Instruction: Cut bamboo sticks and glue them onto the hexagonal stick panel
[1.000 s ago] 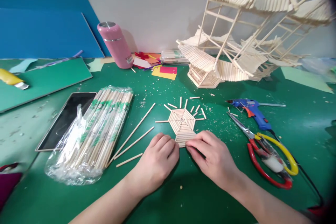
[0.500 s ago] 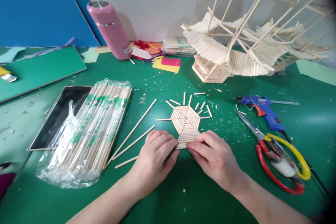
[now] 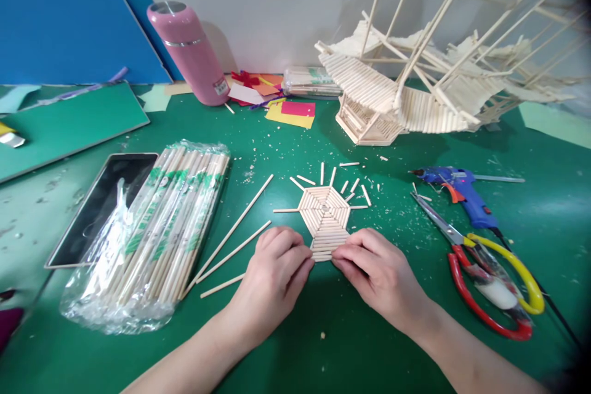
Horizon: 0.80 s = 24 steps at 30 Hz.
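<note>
A flat web-shaped panel of thin wooden sticks [image 3: 324,212] lies on the green table, with a strip of parallel sticks running from it toward me. The fingers of my left hand [image 3: 277,268] are closed on the left end of the nearest wooden stick [image 3: 322,257]. At its right end, my right hand [image 3: 381,274] pinches with thumb and fingers. Short cut pieces [image 3: 355,185] are scattered beyond the panel, and some sticks radiate from its edge. Three longer loose sticks [image 3: 235,251] lie left of my left hand, one partly hidden by it.
On the left, a plastic pack of sticks [image 3: 170,228] partly covers a dark phone-like slab [image 3: 120,188]. Scissors [image 3: 455,231] and a blue glue gun [image 3: 475,197] lie at right. Behind stand a pink flask [image 3: 189,52] and a large stick model [image 3: 388,86].
My right fingertips have shifted slightly to the right along the near edge, showing more of the end stick. My left hand keeps nearly the same place. The whole view has shifted a little.
</note>
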Available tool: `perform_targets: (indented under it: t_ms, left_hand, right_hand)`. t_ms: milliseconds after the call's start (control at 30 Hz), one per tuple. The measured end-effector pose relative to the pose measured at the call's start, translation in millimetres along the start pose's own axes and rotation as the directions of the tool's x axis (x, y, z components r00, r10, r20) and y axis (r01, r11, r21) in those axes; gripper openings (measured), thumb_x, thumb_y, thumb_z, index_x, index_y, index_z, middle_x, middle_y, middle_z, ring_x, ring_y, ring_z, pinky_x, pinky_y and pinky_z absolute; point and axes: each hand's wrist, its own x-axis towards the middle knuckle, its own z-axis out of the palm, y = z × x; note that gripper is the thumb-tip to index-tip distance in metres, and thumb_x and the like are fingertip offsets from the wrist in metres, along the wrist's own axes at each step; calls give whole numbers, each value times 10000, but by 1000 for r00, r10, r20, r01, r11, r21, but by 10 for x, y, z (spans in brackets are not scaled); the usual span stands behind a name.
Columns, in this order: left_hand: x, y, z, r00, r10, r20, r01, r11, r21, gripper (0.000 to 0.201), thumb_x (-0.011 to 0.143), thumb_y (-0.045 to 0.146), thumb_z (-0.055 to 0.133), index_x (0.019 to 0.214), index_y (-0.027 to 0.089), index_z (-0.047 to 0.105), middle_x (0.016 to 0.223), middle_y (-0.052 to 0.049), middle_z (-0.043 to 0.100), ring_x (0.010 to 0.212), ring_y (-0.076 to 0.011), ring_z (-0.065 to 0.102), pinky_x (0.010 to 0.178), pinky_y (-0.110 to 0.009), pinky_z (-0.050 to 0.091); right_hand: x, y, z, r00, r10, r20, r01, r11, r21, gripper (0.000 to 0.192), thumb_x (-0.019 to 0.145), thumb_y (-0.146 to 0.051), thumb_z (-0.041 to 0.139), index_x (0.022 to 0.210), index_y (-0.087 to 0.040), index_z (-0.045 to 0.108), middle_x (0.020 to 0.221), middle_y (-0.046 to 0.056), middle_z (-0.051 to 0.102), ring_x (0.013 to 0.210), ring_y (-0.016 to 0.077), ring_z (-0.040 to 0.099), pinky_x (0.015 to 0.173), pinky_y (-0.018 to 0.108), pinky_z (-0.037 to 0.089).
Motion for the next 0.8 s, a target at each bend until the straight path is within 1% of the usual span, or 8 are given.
perform_targets:
  t_ms: [133,367,567,800]
  left_hand:
    - [11,15,-11,1000,-30,0,30,1000,9,108,819,134,498,793,151,602,784,-48,539,760,-171,484,706,-339,417]
    - [20,0,2,1000,-11,-17,11,1000,-3,119,824,139,496,787,158,608,765,-41,547,748,-166,486,704,-338,419]
    - [6,-15,7,1000,-2,-3,2,1000,-3,124,826,127,499,780,155,611,760,-41,549,758,-167,485,714,-337,402]
    - [10,-8,15,1000,2,-23,-1,1000,15,148,828,133,487,743,160,605,746,-35,555,741,-162,495,728,-341,405]
  right_hand:
    - [20,-16,-19,999,-6,38,7,1000,-24,159,875,-178,453,866,-176,611,833,44,553,773,152,509,668,288,436]
    - [45,-43,-21,998,12,65,-8,998,-57,199,894,-180,402,850,-166,596,824,56,537,782,162,507,669,298,435]
    - [54,-57,-24,996,27,90,-21,998,-62,208,898,-179,384,839,-150,581,803,57,521,764,166,498,663,307,419]
    - [45,-55,-10,998,22,58,-19,998,-60,197,893,-188,395,836,-163,582,805,51,525,772,164,503,667,302,425]
